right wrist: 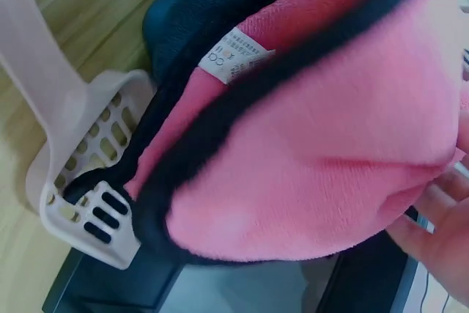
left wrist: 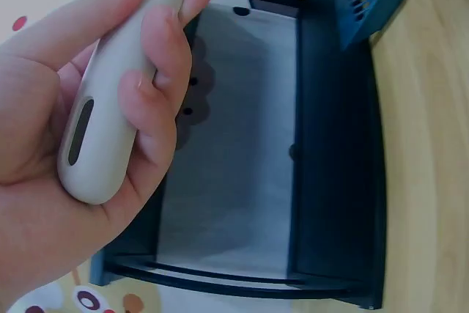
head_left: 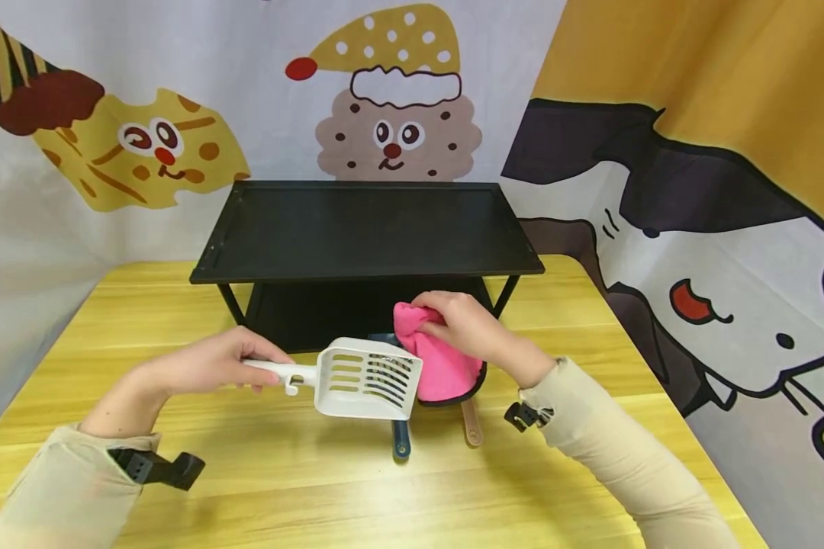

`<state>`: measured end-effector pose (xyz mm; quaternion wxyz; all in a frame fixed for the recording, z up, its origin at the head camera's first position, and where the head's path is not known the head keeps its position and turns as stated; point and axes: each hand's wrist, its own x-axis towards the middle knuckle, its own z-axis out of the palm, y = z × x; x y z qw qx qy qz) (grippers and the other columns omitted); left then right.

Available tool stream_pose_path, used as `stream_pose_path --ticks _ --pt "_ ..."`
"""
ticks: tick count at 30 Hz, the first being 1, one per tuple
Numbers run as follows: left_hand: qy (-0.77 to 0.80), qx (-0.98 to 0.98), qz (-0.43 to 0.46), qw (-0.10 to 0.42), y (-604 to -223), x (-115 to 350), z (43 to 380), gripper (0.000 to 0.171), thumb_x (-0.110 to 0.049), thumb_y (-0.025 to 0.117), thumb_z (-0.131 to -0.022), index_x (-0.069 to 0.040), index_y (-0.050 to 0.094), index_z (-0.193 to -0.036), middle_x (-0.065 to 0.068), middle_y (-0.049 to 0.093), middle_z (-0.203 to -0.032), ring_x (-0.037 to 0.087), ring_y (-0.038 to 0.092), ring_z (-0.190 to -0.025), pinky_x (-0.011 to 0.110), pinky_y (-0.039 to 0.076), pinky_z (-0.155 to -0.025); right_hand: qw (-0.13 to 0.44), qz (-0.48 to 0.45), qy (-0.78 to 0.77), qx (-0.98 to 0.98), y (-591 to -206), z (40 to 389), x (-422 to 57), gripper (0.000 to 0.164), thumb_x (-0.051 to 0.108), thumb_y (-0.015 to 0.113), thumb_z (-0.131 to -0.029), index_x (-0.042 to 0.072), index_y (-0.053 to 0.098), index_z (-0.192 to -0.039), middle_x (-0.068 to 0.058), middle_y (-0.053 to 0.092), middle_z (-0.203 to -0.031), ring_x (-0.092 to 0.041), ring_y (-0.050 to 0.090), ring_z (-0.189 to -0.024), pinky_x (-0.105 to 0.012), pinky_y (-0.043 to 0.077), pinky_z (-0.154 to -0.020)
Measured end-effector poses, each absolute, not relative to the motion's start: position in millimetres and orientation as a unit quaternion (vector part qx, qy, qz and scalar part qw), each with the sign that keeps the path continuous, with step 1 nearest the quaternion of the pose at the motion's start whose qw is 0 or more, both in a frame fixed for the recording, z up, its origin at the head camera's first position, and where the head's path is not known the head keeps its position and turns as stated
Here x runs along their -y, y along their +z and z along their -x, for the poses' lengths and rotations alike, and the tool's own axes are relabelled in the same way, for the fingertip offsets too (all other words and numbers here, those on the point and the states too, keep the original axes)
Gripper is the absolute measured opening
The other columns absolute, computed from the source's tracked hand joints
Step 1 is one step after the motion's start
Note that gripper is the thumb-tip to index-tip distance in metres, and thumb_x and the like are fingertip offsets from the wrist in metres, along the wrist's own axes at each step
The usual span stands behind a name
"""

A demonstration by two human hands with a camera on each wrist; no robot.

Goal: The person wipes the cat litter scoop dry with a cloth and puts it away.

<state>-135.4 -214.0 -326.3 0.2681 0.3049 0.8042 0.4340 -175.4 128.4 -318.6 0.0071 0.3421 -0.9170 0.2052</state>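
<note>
My left hand [head_left: 213, 362] grips a white litter scoop [head_left: 362, 381] by its handle, the slotted pan raised over the table's middle. In the left wrist view my fingers curl round the scoop's handle [left wrist: 110, 130]. My right hand [head_left: 463, 324] pinches a pink cloth [head_left: 449, 370] with black edging near its top, and the cloth hangs down. A white label [right wrist: 233, 55] shows inside its fold. Below the cloth are a blue litter scoop [head_left: 401, 441] and a pale pink one [head_left: 472, 423]; in the head view their pans are mostly hidden behind the cloth and the white scoop.
A black two-tier rack [head_left: 371, 229] stands at the back of the wooden table [head_left: 281, 488]. Its lower shelf [head_left: 302, 313] lies just behind my hands. Printed cartoon curtains [head_left: 261, 91] hang behind and beside the table.
</note>
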Motion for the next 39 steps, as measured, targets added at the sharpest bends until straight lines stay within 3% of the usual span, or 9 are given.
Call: stream_pose_path --ticks 6,12,17,21,28,39 --pt "0.425 -0.798 -0.334 0.266 -316 205 142 0.024 -0.021 0.066 -0.087 -0.006 0.069 -0.105 -0.002 0.062 -0.076 0.011 0.053 -0.063 0.024 0.047 -0.056 -0.059 -0.321 0.281 0.903 -311 180 -116 0.046 0.013 0.067 -0.086 0.003 0.053 -0.129 -0.01 0.063 -0.109 -0.017 0.058 -0.09 -0.028 0.052 -0.081" --pt "0.411 -0.793 -0.352 0.281 -318 189 151 0.026 -0.022 0.064 -0.088 -0.005 0.068 -0.108 -0.001 0.061 -0.076 0.015 0.054 -0.065 0.023 0.047 -0.058 -0.127 -0.325 0.362 0.864 -310 187 -104 0.027 0.012 0.063 -0.089 0.002 0.061 -0.114 -0.009 0.061 -0.096 -0.015 0.053 -0.083 -0.023 0.046 -0.074" --pt "0.405 -0.799 -0.332 0.295 -327 185 158 0.027 -0.021 0.063 -0.089 -0.005 0.068 -0.111 0.0 0.062 -0.077 0.019 0.053 -0.064 0.023 0.046 -0.056 -0.216 -0.278 0.426 0.833 -316 190 -100 0.024 0.014 0.058 -0.092 0.004 0.06 -0.114 -0.008 0.063 -0.091 -0.013 0.057 -0.076 -0.022 0.047 -0.07" --pt "0.413 -0.799 -0.313 0.305 -333 187 159 0.028 -0.021 0.062 -0.09 -0.003 0.067 -0.111 -0.001 0.062 -0.077 0.019 0.054 -0.061 0.022 0.044 -0.054 -0.255 -0.239 0.458 0.817 -322 192 -102 0.023 0.015 0.057 -0.093 0.003 0.06 -0.113 -0.007 0.063 -0.088 -0.014 0.059 -0.07 -0.022 0.049 -0.067" --pt "0.434 -0.792 -0.291 0.316 -338 190 158 0.031 -0.021 0.061 -0.091 0.001 0.065 -0.112 0.003 0.065 -0.084 0.01 0.055 -0.059 0.022 0.043 -0.053 -0.278 -0.201 0.511 0.788 -328 196 -109 0.022 0.011 0.056 -0.093 -0.001 0.059 -0.11 -0.004 0.063 -0.084 -0.014 0.06 -0.07 -0.021 0.05 -0.064" --pt "0.453 -0.792 -0.269 0.309 -341 206 154 0.035 -0.018 0.061 -0.091 0.007 0.061 -0.115 0.002 0.065 -0.085 0.012 0.055 -0.057 0.019 0.04 -0.05 -0.27 -0.196 0.52 0.786 -326 196 -128 0.021 0.011 0.056 -0.093 -0.001 0.06 -0.11 -0.005 0.062 -0.087 -0.015 0.06 -0.073 -0.022 0.052 -0.066"
